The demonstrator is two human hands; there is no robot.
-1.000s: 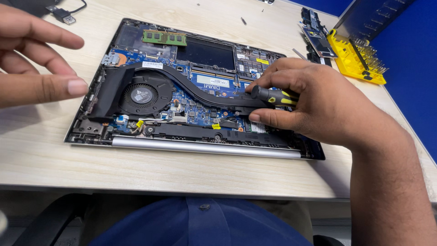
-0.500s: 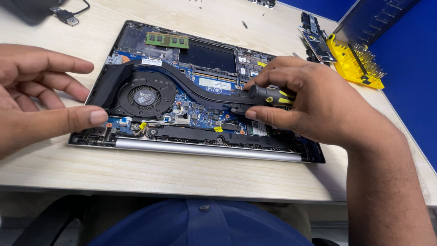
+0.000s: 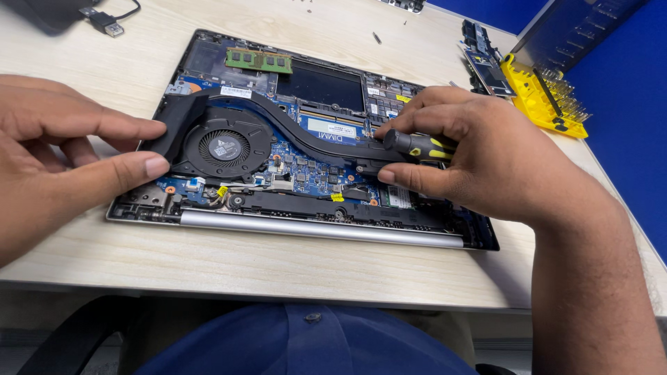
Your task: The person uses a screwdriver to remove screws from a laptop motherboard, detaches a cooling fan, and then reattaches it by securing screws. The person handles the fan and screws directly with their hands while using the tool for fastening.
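An opened laptop [image 3: 306, 228] lies bottom-up on the wooden desk, its blue board, black fan [image 3: 224, 147] and black heat pipe [image 3: 292, 132] bare. My right hand [image 3: 486, 160] grips a black and yellow screwdriver [image 3: 417, 144] over the board's right middle, its tip hidden under my fingers. My left hand [image 3: 62, 160] sits at the laptop's left edge, thumb and forefinger touching the fan housing's left side. A green memory stick [image 3: 258, 61] sits near the far edge of the board.
A yellow bit holder [image 3: 545, 97] with several bits stands at the far right beside a blue wall panel. A small circuit board [image 3: 486, 66] lies next to it. A black plug and cable [image 3: 104, 19] lie far left. Loose screws [image 3: 375, 36] dot the desk.
My left hand has moved right, from off the laptop to its left edge, and now touches the fan housing. My right hand with the screwdriver has stayed in place.
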